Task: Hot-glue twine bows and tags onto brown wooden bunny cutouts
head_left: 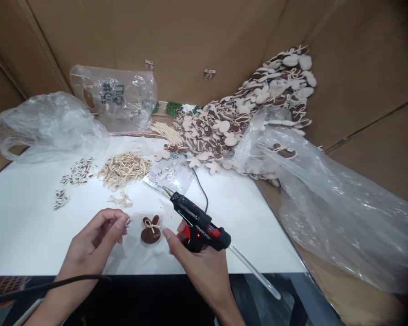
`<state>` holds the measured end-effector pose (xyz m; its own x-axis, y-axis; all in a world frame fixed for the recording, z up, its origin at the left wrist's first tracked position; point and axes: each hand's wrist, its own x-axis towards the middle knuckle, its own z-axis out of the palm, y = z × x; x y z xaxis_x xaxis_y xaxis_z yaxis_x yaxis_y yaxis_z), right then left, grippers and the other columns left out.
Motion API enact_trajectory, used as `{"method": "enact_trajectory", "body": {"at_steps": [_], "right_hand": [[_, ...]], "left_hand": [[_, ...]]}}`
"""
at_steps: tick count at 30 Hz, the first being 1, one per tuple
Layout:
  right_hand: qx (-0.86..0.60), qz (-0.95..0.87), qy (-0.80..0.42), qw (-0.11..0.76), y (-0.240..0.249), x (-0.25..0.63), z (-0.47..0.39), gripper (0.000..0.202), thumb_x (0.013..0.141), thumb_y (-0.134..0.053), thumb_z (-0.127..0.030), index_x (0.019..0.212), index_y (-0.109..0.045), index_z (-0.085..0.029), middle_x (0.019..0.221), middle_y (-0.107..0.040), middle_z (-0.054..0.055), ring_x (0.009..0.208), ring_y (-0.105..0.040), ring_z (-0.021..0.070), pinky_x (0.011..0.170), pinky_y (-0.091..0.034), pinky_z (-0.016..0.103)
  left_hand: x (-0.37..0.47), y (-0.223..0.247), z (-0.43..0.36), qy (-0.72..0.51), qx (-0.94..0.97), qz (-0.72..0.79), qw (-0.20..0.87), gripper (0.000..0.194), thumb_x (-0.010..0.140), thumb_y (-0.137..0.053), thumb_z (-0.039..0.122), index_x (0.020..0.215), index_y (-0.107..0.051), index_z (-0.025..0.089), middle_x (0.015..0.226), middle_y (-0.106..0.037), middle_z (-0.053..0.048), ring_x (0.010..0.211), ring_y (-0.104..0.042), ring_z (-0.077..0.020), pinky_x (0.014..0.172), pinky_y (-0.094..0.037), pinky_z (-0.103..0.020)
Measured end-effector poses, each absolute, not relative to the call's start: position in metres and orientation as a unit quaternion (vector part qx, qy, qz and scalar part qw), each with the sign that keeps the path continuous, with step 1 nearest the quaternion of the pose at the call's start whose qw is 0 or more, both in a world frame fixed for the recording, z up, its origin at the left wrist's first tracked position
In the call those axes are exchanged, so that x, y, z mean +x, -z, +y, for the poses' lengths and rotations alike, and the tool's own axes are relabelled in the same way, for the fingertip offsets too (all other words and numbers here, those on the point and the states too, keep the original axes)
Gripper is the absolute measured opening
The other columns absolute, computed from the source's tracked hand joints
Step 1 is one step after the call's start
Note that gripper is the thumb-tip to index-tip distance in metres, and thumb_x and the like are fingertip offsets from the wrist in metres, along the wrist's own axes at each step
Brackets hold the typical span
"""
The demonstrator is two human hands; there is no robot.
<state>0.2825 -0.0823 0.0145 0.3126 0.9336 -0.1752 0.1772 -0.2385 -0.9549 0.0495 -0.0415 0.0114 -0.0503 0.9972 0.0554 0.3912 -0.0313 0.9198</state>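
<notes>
My left hand (100, 235) is closed in a pinch above the table, thumb against fingers. A tiny pale piece with dark marks (129, 222) shows just beside its fingertips; whether they grip it I cannot tell. My right hand (200, 260) is wrapped round the handle of a black hot glue gun (195, 217), its red light lit. The nozzle points up and left, and a clear glue stick (255, 271) sticks out of its back. Between my hands a brown rabbit-head ornament (150, 233) with a cream bow lies on the white table (258, 222).
Cream bows (125, 168) are heaped ahead, a few more bows (121, 199) nearer. Small pieces (78, 171) lie to the left. Rabbit ornaments (231, 122) pile up at the back right. Clear plastic bags (51, 124) stand behind, and plastic sheeting (336, 203) hangs right. A cable (201, 185) crosses the table.
</notes>
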Motion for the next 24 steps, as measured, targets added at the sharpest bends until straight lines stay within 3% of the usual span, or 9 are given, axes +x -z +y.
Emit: {"method": "enact_trajectory", "body": {"at_steps": [3,6,8,12,18,24], "right_hand": [[-0.631,-0.414,-0.46,0.468,-0.027,0.27,-0.08,0.039,0.085,-0.101,-0.06,0.084,-0.086,-0.024,0.091,-0.086,0.007,0.089,-0.083,0.0295,0.088,-0.071,0.041],[-0.572,-0.403,-0.517,0.493,-0.034,0.258,-0.075,0.036,0.085,-0.104,-0.055,0.098,-0.091,-0.024,0.101,-0.09,0.009,0.096,-0.086,0.0312,0.086,-0.074,0.041],[-0.554,-0.388,-0.538,0.503,-0.036,0.253,-0.072,0.036,0.084,-0.105,-0.052,0.102,-0.092,-0.024,0.103,-0.09,0.009,0.094,-0.087,0.031,0.083,-0.075,0.04],[-0.565,-0.402,-0.513,0.506,-0.04,0.251,-0.07,0.02,0.087,-0.097,-0.043,0.087,-0.092,-0.024,0.1,-0.089,0.009,0.099,-0.087,0.0313,0.097,-0.075,0.044],[-0.576,-0.409,-0.52,0.48,-0.041,0.256,-0.071,0.021,0.086,-0.094,-0.044,0.085,-0.087,-0.024,0.09,-0.088,0.005,0.086,-0.086,0.0279,0.088,-0.075,0.041],[-0.572,-0.421,-0.516,0.479,-0.043,0.259,-0.071,0.015,0.086,-0.092,-0.039,0.084,-0.088,-0.025,0.096,-0.089,0.005,0.094,-0.087,0.028,0.091,-0.073,0.038]], "left_hand": [[0.054,-0.017,-0.047,-0.415,0.579,0.582,0.393,0.056,0.103,-0.077,0.08,0.099,-0.08,0.024,0.079,-0.074,-0.002,0.075,-0.075,-0.0198,0.067,-0.064,-0.024],[0.063,-0.014,-0.055,-0.432,0.56,0.57,0.418,0.053,0.104,-0.078,0.077,0.102,-0.081,0.025,0.083,-0.074,-0.002,0.076,-0.074,-0.0191,0.068,-0.065,-0.024],[0.068,-0.011,-0.059,-0.443,0.541,0.572,0.428,0.053,0.103,-0.079,0.078,0.103,-0.081,0.025,0.082,-0.073,-0.001,0.076,-0.074,-0.0188,0.069,-0.065,-0.023],[0.073,-0.008,-0.062,-0.438,0.53,0.572,0.446,0.053,0.103,-0.08,0.078,0.102,-0.081,0.025,0.079,-0.07,-0.001,0.076,-0.073,-0.0183,0.069,-0.065,-0.022],[0.07,-0.01,-0.06,-0.442,0.554,0.569,0.418,0.053,0.105,-0.077,0.077,0.1,-0.081,0.024,0.078,-0.072,-0.001,0.074,-0.073,-0.0169,0.069,-0.065,-0.02],[0.063,-0.012,-0.056,-0.434,0.626,0.531,0.371,0.036,0.111,-0.077,0.062,0.103,-0.084,0.027,0.099,-0.082,-0.003,0.087,-0.081,-0.0181,0.076,-0.067,-0.021]]}}
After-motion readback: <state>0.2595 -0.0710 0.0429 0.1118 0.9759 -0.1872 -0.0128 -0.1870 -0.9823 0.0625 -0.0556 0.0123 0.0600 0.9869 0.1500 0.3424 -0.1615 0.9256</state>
